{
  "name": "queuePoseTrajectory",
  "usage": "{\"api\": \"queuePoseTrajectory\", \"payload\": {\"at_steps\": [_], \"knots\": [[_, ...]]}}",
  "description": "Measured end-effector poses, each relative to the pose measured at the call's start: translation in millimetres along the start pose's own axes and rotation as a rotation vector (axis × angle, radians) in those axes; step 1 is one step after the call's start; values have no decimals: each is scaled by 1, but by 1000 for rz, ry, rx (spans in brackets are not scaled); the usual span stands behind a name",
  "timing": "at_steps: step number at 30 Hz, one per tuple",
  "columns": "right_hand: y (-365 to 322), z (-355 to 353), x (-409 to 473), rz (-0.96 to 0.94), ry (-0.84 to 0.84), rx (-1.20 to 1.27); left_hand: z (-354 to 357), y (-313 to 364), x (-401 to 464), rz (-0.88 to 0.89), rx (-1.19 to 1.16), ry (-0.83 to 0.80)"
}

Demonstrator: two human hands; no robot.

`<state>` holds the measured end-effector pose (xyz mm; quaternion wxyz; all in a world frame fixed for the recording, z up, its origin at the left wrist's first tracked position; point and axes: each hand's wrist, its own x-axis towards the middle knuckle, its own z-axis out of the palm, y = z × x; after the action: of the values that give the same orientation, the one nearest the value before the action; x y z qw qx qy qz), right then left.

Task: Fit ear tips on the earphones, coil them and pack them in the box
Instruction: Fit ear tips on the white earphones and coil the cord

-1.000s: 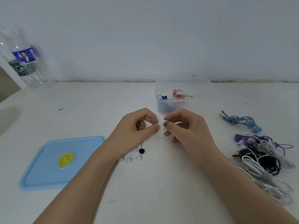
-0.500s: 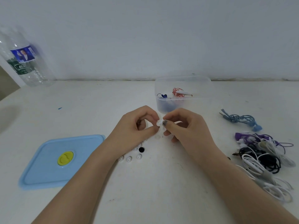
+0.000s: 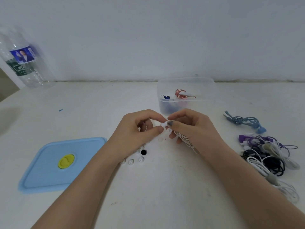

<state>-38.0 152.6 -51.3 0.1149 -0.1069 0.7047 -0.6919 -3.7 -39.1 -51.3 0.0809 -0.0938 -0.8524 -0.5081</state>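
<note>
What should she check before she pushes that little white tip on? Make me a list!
1. Left hand pinches the white ear tip: ok.
2. Right hand grips the white earphones: ok.
3. Tip lined up with the earbud: cannot tell, fingers hide it.
4. Spare ear tips within reach: ok.
5. Box open, lid off: ok.

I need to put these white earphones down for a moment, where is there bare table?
Bare table lies between the bottle and the clear box, behind the blue lid. The near middle, between both forearms, is also free. Crowded: the ear tips under the left hand, and the cable pile on the right.
</note>
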Motion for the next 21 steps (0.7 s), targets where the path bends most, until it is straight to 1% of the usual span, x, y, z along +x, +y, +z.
{"api": "queuePoseTrajectory", "payload": {"at_steps": [2,7,21], "knots": [[-1,-2,1,22,-22,62,-1,2,0,-6,-50,-7],[-3,-6,2,27,-100,82,-3,4,-1,-4,-122,-52],[-6,-10,0,57,-163,78,-5,3,0,-10,-221,-101]]}}
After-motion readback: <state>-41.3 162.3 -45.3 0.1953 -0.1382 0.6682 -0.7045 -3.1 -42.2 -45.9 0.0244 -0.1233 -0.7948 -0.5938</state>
